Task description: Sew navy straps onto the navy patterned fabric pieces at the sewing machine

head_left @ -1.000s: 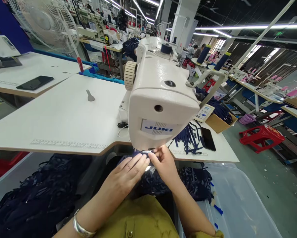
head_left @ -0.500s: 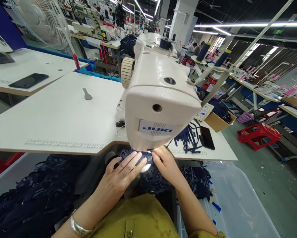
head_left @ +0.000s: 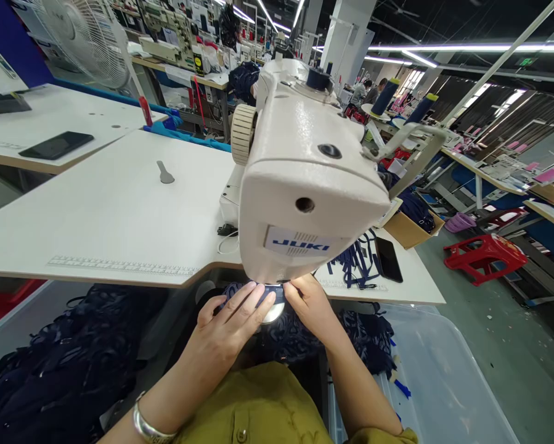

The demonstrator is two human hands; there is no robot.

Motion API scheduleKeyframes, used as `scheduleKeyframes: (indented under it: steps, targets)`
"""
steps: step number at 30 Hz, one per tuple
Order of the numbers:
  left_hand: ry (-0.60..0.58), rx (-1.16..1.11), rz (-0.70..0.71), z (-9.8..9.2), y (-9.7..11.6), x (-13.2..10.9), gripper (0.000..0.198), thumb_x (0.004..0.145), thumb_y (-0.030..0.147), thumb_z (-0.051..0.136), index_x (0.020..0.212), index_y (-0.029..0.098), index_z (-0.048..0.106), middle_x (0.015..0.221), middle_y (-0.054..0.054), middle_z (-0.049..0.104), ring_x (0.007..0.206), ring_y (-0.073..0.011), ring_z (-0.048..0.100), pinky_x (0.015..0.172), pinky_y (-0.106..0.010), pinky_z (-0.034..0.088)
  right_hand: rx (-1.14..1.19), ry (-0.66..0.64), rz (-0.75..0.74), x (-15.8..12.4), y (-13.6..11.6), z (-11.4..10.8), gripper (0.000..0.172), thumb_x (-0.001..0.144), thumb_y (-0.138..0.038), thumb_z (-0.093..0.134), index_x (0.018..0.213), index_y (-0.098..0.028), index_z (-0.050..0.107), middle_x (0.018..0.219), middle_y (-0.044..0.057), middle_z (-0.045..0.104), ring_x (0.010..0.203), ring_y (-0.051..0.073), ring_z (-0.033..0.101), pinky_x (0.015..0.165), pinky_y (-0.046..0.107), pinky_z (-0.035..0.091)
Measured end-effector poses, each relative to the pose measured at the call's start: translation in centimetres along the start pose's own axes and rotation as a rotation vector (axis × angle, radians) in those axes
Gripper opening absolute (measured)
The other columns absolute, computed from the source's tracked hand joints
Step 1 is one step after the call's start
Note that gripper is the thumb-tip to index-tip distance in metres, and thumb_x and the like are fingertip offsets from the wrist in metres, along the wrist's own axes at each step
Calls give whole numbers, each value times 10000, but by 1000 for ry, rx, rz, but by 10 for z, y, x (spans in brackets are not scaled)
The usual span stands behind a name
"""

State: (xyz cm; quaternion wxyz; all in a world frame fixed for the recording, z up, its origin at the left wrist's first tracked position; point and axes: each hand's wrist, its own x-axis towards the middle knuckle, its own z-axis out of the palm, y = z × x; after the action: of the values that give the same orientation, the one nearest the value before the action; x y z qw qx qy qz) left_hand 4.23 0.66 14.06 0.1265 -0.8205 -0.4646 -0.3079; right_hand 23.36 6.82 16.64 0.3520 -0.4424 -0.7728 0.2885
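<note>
Under the head of the white JUKI sewing machine [head_left: 299,191] lies a piece of navy fabric [head_left: 273,292] with a smooth band along it. My left hand [head_left: 233,320] is on its left part, fingers stretched over the cloth and the thumb hidden beneath; it holds the fabric against the machine's narrow bed. On the right, my right hand [head_left: 311,305] pinches the fabric's edge close to the needle area. The machine head hides the needle and presser foot. A bright round end of the bed [head_left: 273,313] shows between my hands, and patterned navy cloth [head_left: 288,336] hangs below.
A navy garment heap [head_left: 59,364] fills a bin at left. Navy strips [head_left: 353,262] and a phone [head_left: 388,259] lie on the table at right, above a clear plastic bin [head_left: 443,370]. A small grey flat tool [head_left: 164,173] rests on the white tabletop [head_left: 105,209].
The view has shifted slightly, so the machine head appears a little further right. Both hands stay at nearly the same place on the fabric, and less of its band shows between them.
</note>
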Motion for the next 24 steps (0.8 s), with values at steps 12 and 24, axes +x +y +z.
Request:
scheduleKeyframes:
  steps: [12, 24]
  targets:
    - [8, 6, -8, -3, 3, 3, 427, 996, 146, 276, 1328, 265, 516, 1287, -27, 626, 1159, -178, 577, 938, -349, 297, 2, 24, 17, 1, 2, 4, 227, 907, -147, 447, 699, -209, 514, 787, 1, 543, 775, 144, 520, 704, 261, 423]
    - [-7, -61, -43, 2, -4, -6, 433, 988, 164, 274, 1352, 244, 497, 1264, -84, 627, 1214, -196, 545, 995, -354, 297, 35, -32, 34, -3, 3, 8, 234, 966, -247, 398, 782, -207, 536, 896, 37, 571, 885, 177, 533, 779, 300, 425]
